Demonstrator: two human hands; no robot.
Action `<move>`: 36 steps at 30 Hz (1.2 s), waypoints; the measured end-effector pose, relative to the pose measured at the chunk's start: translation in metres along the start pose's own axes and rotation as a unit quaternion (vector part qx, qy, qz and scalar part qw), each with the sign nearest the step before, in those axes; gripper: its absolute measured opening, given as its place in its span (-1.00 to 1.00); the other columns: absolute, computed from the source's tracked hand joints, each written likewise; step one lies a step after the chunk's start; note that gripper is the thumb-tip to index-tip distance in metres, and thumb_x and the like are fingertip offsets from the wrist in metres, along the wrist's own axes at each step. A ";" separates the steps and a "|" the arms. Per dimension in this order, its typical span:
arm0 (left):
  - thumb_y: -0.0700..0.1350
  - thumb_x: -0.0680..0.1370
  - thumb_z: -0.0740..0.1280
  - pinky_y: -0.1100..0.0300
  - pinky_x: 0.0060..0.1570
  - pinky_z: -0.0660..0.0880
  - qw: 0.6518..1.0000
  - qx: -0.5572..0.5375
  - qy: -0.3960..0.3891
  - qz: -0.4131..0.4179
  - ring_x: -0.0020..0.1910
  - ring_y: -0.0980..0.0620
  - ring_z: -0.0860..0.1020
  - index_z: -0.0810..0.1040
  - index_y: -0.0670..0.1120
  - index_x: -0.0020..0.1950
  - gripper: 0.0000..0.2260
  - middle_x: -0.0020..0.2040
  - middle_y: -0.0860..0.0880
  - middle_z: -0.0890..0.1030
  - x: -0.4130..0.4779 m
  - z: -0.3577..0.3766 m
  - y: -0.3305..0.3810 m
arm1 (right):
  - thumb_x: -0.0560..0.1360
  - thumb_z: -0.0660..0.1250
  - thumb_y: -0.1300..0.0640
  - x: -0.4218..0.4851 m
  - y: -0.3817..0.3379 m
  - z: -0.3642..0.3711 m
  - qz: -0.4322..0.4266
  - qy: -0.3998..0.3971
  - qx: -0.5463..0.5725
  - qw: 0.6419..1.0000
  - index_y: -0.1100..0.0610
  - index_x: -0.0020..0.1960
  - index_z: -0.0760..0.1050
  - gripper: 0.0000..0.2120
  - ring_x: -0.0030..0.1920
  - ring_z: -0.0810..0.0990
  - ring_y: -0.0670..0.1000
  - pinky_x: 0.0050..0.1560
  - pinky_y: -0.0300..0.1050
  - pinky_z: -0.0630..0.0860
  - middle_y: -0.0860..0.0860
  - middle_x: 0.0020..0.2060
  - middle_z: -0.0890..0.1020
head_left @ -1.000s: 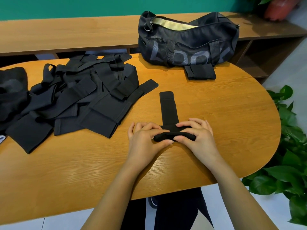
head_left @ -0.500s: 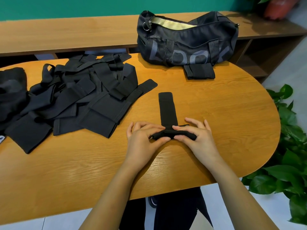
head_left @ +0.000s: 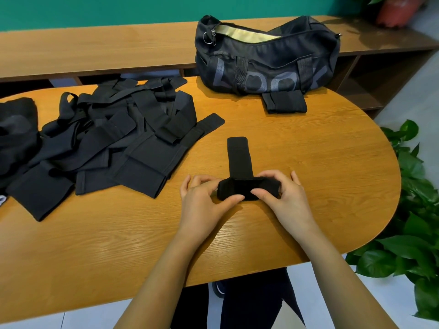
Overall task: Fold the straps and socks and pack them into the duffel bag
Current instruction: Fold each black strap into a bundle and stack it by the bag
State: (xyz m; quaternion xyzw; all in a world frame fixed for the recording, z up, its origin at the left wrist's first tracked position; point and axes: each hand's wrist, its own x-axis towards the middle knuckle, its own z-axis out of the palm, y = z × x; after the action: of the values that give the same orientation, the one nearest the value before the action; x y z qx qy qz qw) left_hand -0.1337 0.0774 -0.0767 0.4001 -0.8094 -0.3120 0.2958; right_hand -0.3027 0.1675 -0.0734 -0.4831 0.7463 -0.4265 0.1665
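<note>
1. Your left hand point(head_left: 202, 203) grips the left end of the strap's rolled part. The thumb is on the near side and the fingers curl over the far side.
2. Your right hand point(head_left: 287, 198) clamps the right end of the same roll. The thumb presses the near face and the fingers arch over the top.
3. The strap point(head_left: 237, 157) lies on the table point(head_left: 332, 167), right of centre and not far from the near edge. Its rolled end is between your hands, and its flat tail runs straight away from you toward the far edge.
4. The pile point(head_left: 114, 143) of loose black straps covers the left half of the table, from the far edge to about the middle. Its nearest tip lies close to the strap's tail but apart from it.
5. The bag point(head_left: 266, 62) sits at the far edge, right of centre, backed against the wooden shelf point(head_left: 95, 48). Its zip is open and pale lining shows.
6. A folded bundle point(head_left: 285, 104) lies on the table against the bag's near side.
7. A dark cloth point(head_left: 16, 129) sits at the table's left edge, touching the pile. You cannot tell what it is.
8. A green plant point(head_left: 408, 210) stands on the floor beside the table's rounded right end.
</note>
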 end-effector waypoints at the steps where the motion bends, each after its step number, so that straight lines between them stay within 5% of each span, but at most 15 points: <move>1: 0.13 0.43 0.45 0.13 0.43 -0.08 1.000 0.006 -0.004 0.005 0.06 0.50 0.23 0.63 0.10 0.07 -0.74 -0.05 0.41 0.39 -0.001 0.000 -0.001 | 0.47 0.43 -0.02 0.000 0.000 0.000 0.003 0.004 0.006 1.000 -0.19 0.06 0.45 -0.78 0.13 0.52 -0.23 0.55 -0.08 -0.15 -0.23 -0.08 0.62; 3: 0.10 0.44 0.46 0.12 0.43 -0.09 1.000 0.012 -0.003 0.012 0.09 0.55 0.22 0.64 0.08 0.07 -0.76 -0.07 0.39 0.40 -0.001 0.002 -0.002 | 0.47 0.43 -0.01 -0.001 0.001 -0.001 0.004 0.007 0.018 1.000 -0.12 0.10 0.47 -0.75 0.16 0.53 -0.18 0.55 -0.06 -0.14 -0.24 -0.05 0.62; 8: 0.07 0.50 0.40 0.06 0.47 -0.04 1.000 -0.003 0.025 0.002 0.15 0.24 0.40 0.63 0.08 0.08 -0.81 -0.07 0.30 0.50 0.001 0.003 -0.002 | 0.36 0.46 -0.16 -0.002 0.001 -0.001 -0.003 0.008 -0.023 1.000 -0.12 0.23 0.42 -0.51 0.24 0.35 -0.31 0.55 0.05 -0.01 -0.20 0.10 0.53; 13: -0.02 0.54 0.37 0.06 0.47 -0.01 0.999 -0.030 0.031 -0.003 0.17 0.27 0.49 0.40 0.09 0.29 -0.66 -0.06 0.23 0.63 0.002 0.004 -0.001 | 0.39 0.47 -0.07 0.000 -0.004 0.002 -0.007 0.034 0.012 0.999 -0.11 0.27 0.32 -0.47 0.17 0.48 -0.24 0.42 0.23 0.27 -0.40 -0.14 0.51; 16: -0.02 0.54 0.38 0.03 0.48 0.04 0.999 -0.030 0.039 -0.014 0.11 0.34 0.49 0.25 0.05 0.46 -0.47 -0.15 0.25 0.62 0.002 0.005 0.001 | 0.37 0.49 -0.09 -0.001 -0.002 0.003 -0.015 0.049 0.007 0.999 -0.04 0.36 0.30 -0.35 0.22 0.52 -0.06 0.42 0.18 0.28 -0.27 -0.25 0.59; 20: 0.04 0.51 0.40 0.03 0.44 0.12 0.998 -0.002 0.048 -0.030 -0.06 0.22 0.53 0.15 0.11 0.51 -0.36 -0.26 0.11 0.57 0.002 0.006 -0.003 | 0.35 0.53 -0.01 -0.002 0.000 0.004 -0.019 0.046 -0.023 0.998 0.00 0.44 0.22 -0.22 0.00 0.54 -0.03 0.44 0.16 0.24 -0.12 -0.34 0.50; 23: 0.03 0.49 0.43 0.12 0.36 0.16 0.998 0.027 0.048 -0.035 -0.10 0.17 0.48 0.18 0.06 0.51 -0.33 -0.26 0.11 0.49 0.002 0.006 -0.002 | 0.33 0.55 0.00 -0.001 0.003 0.005 -0.026 0.047 -0.050 0.997 0.01 0.43 0.24 -0.22 -0.10 0.48 -0.06 0.37 0.18 0.31 -0.12 -0.30 0.44; 26: 0.01 0.47 0.45 0.11 0.26 0.20 0.997 0.045 0.052 -0.024 -0.02 0.13 0.42 0.29 0.06 0.46 -0.40 -0.12 0.14 0.47 0.002 0.004 0.000 | 0.34 0.54 -0.03 -0.001 0.003 0.004 -0.021 0.052 -0.077 0.995 -0.06 0.40 0.30 -0.29 0.07 0.37 -0.10 0.29 0.15 0.36 -0.18 -0.09 0.43; 29: 0.01 0.49 0.42 -0.04 0.32 0.19 0.996 0.071 0.039 0.027 0.25 0.09 0.32 0.54 0.14 0.23 -0.69 0.23 0.14 0.46 0.001 0.004 -0.001 | 0.44 0.47 0.00 -0.002 0.006 0.003 -0.085 0.020 -0.112 0.990 -0.16 0.34 0.42 -0.49 0.41 0.21 -0.08 0.43 0.25 0.18 -0.25 0.32 0.39; 31: 0.11 0.50 0.38 -0.14 0.38 0.10 0.997 0.072 0.010 0.040 0.33 0.10 0.29 0.63 0.18 0.08 -0.82 0.28 0.20 0.48 0.001 0.003 -0.002 | 0.54 0.36 0.02 -0.003 0.008 0.004 -0.104 -0.014 -0.133 0.985 -0.20 0.32 0.47 -0.63 0.51 0.13 -0.09 0.50 0.27 -0.05 -0.30 0.37 0.39; 34: 0.37 0.37 0.28 -0.14 0.43 -0.04 0.995 0.086 -0.039 0.041 0.39 0.13 0.24 0.61 0.23 0.13 -0.58 0.31 0.26 0.47 0.000 0.001 -0.002 | 0.60 0.16 -0.09 -0.003 0.008 0.006 -0.090 -0.032 -0.152 0.984 -0.20 0.33 0.47 -0.68 0.51 0.15 -0.12 0.53 0.20 -0.16 -0.29 0.34 0.43; 36: 0.38 0.34 0.32 -0.12 0.45 -0.09 0.992 0.104 -0.054 0.049 0.41 0.13 0.21 0.59 0.24 0.18 -0.53 0.34 0.27 0.44 0.000 0.001 -0.002 | 0.59 0.03 -0.19 -0.002 0.007 0.006 -0.076 -0.034 -0.141 0.986 -0.21 0.33 0.46 -0.61 0.50 0.15 -0.15 0.54 0.14 -0.18 -0.31 0.33 0.42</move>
State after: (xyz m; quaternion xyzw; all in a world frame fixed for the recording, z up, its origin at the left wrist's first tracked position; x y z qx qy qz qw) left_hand -0.1335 0.0764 -0.0786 0.3711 -0.8709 -0.2320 0.2236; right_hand -0.3019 0.1676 -0.0826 -0.5710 0.7542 -0.3118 0.0887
